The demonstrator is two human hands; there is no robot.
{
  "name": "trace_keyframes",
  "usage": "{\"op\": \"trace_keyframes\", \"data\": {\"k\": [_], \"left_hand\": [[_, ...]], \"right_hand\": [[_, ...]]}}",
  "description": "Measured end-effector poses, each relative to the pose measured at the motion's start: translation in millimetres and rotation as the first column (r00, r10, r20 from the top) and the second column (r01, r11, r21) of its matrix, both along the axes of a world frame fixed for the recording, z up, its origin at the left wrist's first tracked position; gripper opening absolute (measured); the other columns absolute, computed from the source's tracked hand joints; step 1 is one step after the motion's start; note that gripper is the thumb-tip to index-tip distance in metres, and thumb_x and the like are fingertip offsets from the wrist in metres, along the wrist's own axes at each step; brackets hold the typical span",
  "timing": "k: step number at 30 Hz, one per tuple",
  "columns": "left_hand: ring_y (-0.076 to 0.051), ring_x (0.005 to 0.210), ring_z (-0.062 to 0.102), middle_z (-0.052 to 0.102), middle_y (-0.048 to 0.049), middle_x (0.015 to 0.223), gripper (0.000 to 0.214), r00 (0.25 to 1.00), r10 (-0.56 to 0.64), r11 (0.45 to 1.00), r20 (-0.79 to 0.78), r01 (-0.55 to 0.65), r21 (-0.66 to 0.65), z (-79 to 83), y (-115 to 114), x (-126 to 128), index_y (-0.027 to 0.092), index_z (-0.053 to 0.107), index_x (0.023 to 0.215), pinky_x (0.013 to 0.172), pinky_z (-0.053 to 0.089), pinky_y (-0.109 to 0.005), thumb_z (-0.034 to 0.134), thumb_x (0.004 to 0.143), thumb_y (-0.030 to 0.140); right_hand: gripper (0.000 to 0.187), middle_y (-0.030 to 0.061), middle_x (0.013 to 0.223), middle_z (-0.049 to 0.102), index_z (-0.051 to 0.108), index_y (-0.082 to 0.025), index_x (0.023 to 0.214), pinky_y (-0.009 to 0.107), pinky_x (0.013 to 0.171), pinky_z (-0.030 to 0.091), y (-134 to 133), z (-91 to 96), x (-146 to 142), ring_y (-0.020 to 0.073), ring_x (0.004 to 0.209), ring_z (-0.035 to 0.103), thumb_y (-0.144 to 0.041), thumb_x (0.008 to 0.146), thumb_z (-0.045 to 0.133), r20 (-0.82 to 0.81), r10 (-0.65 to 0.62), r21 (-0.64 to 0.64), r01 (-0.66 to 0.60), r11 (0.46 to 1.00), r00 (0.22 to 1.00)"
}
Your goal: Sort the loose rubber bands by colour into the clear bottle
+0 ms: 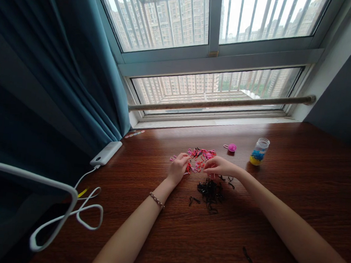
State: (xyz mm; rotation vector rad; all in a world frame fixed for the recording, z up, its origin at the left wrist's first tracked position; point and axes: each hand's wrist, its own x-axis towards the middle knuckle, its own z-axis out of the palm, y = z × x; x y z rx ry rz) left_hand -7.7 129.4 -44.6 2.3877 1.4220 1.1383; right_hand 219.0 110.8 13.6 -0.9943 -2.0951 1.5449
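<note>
My left hand (179, 168) rests at the left edge of a loose pile of pink and red elastic bands (197, 166). Its fingers are curled together at the bands, and whatever is between them is too small to make out. Just right of the pile is my right hand (217, 166), its fingers bent downward and drawn in. What they hold, if anything, is hidden. Below the right hand lies a heap of black elastic bands (210, 192), with a few strays around it. A braided bracelet (157, 200) circles my left wrist.
Behind the bands sits a small pink scoop (231, 147). An uncapped clear jar (259, 152) with blue and yellow contents stands to the right. A white power strip (106, 153) and its cable (90, 208) lie left, by the curtain (76, 65). One black band (247, 255) lies near the front.
</note>
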Motion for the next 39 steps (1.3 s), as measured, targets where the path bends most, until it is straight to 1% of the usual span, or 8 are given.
{"op": "trace_keyframes", "data": {"k": [4, 9, 17, 23, 27, 30, 35, 39], "left_hand": [[-0.012, 0.075, 0.056, 0.052, -0.0037, 0.093, 0.019, 0.975, 0.074, 0.995, -0.208, -0.086, -0.050, 0.4, 7.3, 3.1, 0.022, 0.062, 0.094, 0.070, 0.045, -0.023, 0.050, 0.080, 0.019], [-0.010, 0.065, 0.052, 0.051, -0.0039, 0.087, 0.019, 0.949, 0.041, 0.995, -0.314, -0.067, -0.073, 2.9, 7.5, 1.7, 0.020, 0.062, 0.076, 0.063, 0.043, -0.022, 0.044, 0.083, 0.020], [-0.013, 0.076, 0.057, 0.053, -0.0059, 0.100, 0.017, 0.987, -0.004, 0.999, -0.158, -0.002, -0.042, 3.5, 3.0, 2.2, 0.019, 0.060, 0.086, 0.071, 0.045, -0.023, 0.044, 0.082, 0.015], [-0.014, 0.077, 0.058, 0.054, -0.0055, 0.104, 0.013, 0.972, -0.086, 0.995, -0.216, 0.071, -0.076, 2.9, 3.3, 1.7, 0.020, 0.059, 0.080, 0.070, 0.045, -0.023, 0.047, 0.080, 0.013], [-0.014, 0.077, 0.058, 0.054, -0.0069, 0.104, 0.016, 0.971, -0.046, 0.998, -0.234, 0.035, -0.049, 2.8, 0.9, 2.1, 0.019, 0.056, 0.087, 0.068, 0.045, -0.023, 0.043, 0.082, 0.012], [-0.014, 0.076, 0.057, 0.056, -0.0068, 0.095, 0.019, 0.975, 0.014, 1.000, -0.222, -0.016, -0.008, 2.0, -0.4, 1.8, 0.019, 0.054, 0.093, 0.069, 0.045, -0.023, 0.040, 0.083, 0.012], [-0.017, 0.080, 0.056, 0.057, -0.0064, 0.086, 0.016, 0.995, 0.081, 0.994, -0.051, -0.076, 0.081, 4.2, -3.1, -1.7, 0.018, 0.053, 0.093, 0.074, 0.044, -0.027, 0.040, 0.084, 0.015], [-0.016, 0.085, 0.055, 0.056, -0.0066, 0.091, 0.017, 0.998, 0.041, 0.991, 0.052, -0.047, 0.123, 12.0, -13.5, -1.7, 0.019, 0.055, 0.096, 0.077, 0.044, -0.028, 0.042, 0.085, 0.019]], "right_hand": [[0.031, 0.0007, 0.058, 0.060, 0.063, -0.012, 0.077, 0.020, 0.045, 0.044, 1.3, -2.5, -0.5, 0.0103, 0.048, 0.055, -0.042, 0.070, 0.059, 0.007, 0.016, 0.010, -0.016, 1.000, 1.000], [0.032, 0.0012, 0.058, 0.061, 0.063, -0.012, 0.077, 0.020, 0.045, 0.044, 1.9, -4.9, 0.0, 0.0101, 0.047, 0.055, -0.042, 0.071, 0.058, 0.014, 0.010, 0.026, -0.010, 1.000, 1.000], [0.035, 0.0020, 0.063, 0.061, 0.062, -0.012, 0.078, 0.022, 0.045, 0.048, 6.1, -3.2, 4.3, 0.0129, 0.052, 0.060, -0.046, 0.070, 0.059, -0.026, -0.104, 0.029, 0.105, 0.994, 0.994], [0.035, 0.0024, 0.062, 0.062, 0.062, -0.011, 0.077, 0.022, 0.045, 0.048, 8.0, -3.0, 5.3, 0.0124, 0.051, 0.059, -0.046, 0.070, 0.060, -0.031, -0.120, 0.030, 0.121, 0.992, 0.992], [0.036, 0.0024, 0.060, 0.061, 0.062, -0.011, 0.077, 0.022, 0.045, 0.048, 8.0, -1.9, 5.0, 0.0121, 0.050, 0.059, -0.046, 0.070, 0.060, -0.030, -0.114, 0.034, 0.115, 0.993, 0.993], [0.035, 0.0028, 0.061, 0.061, 0.062, -0.010, 0.076, 0.021, 0.045, 0.048, 8.0, -0.9, 5.7, 0.0115, 0.051, 0.059, -0.045, 0.071, 0.059, -0.023, -0.106, 0.039, 0.106, 0.994, 0.994], [0.033, 0.0027, 0.058, 0.060, 0.061, -0.010, 0.075, 0.020, 0.045, 0.048, 9.5, -2.0, 7.4, 0.0111, 0.051, 0.059, -0.043, 0.072, 0.058, -0.025, -0.134, 0.056, 0.135, 0.989, 0.991], [0.031, 0.0036, 0.058, 0.060, 0.061, -0.011, 0.074, 0.020, 0.043, 0.047, 13.7, -7.2, 9.5, 0.0112, 0.050, 0.058, -0.041, 0.074, 0.056, -0.053, -0.244, 0.120, 0.249, 0.961, 0.968]]}}
